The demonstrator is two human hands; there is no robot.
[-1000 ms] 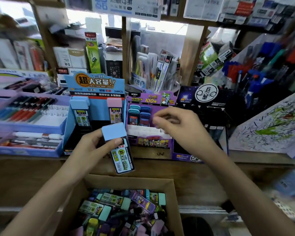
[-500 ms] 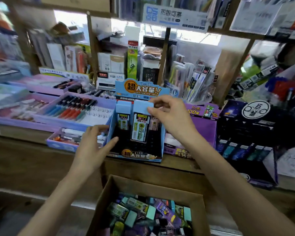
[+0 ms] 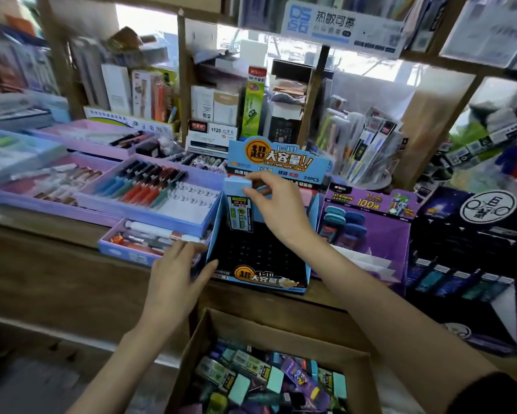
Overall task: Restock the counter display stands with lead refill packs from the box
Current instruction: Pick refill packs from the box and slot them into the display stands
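Cardboard box (image 3: pixel 266 327) of loose lead refill packs (image 3: pixel 266 380) sits nearest. Above it, the left hand (image 3: pixel 176 276), fingers straight, touches the left wall of the blue display stand (image 3: pixel 263 277) on the tabletop (image 3: pixel 72 234). Further in, the right hand (image 3: pixel 276 210) pinches the cap of one blue-capped pack (image 3: pixel 239 215). It stands upright at the stand's back-left corner, so seating it probably means pushing straight down.

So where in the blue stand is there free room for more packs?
The black slotted floor of the blue stand, in front of the pack that the right hand pinches, is bare. The left hand touches its left wall. The box is crowded.
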